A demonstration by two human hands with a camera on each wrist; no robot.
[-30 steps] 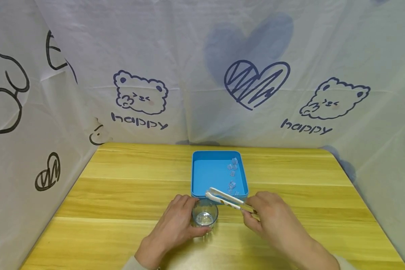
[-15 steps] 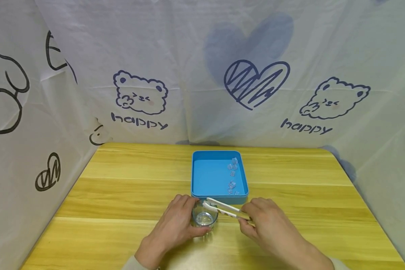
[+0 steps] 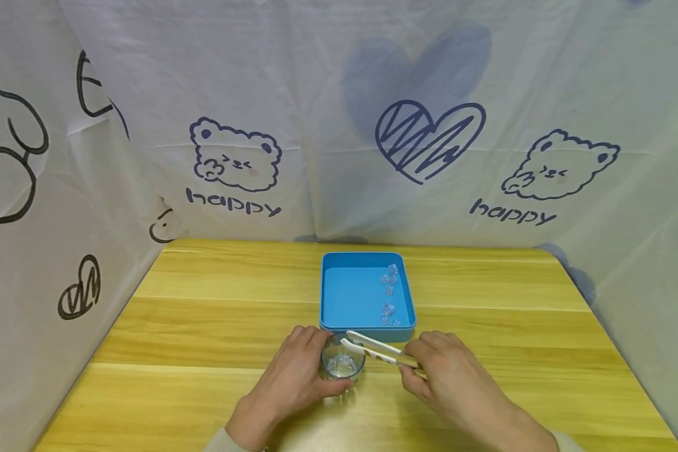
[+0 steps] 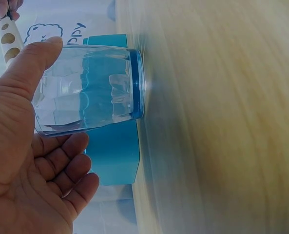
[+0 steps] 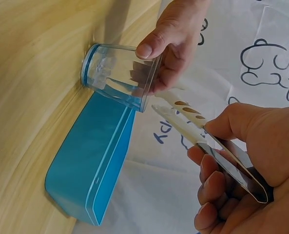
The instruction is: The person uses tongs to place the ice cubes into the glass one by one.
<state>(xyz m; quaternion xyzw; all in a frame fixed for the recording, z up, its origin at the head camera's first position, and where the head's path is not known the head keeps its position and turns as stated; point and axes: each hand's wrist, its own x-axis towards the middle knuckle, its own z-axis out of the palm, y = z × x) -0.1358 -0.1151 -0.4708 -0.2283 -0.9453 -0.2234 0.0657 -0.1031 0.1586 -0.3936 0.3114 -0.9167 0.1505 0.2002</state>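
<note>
Since a second ago, the right hand (image 3: 454,370) has carried the tongs (image 3: 375,343) from the tray's near rim to over the glass (image 4: 88,90). That hand pinches the tongs between thumb and fingers; their tips stand parted, with nothing visible between them. Meanwhile the left hand (image 3: 294,367) grips the glass near its top, thumb on one side, fingers on the other. Upright on the table (image 3: 215,314), the glass has clear pieces (image 4: 119,87) at its bottom; their number is hard to tell. For a clean release, I judge, keep the tips inside the rim, ease the squeeze gently and hold the glass steady. Just beyond sits the blue tray (image 3: 347,295), cubes (image 3: 388,309) along its right side. Printed cloth (image 3: 316,94) hangs behind.
</note>
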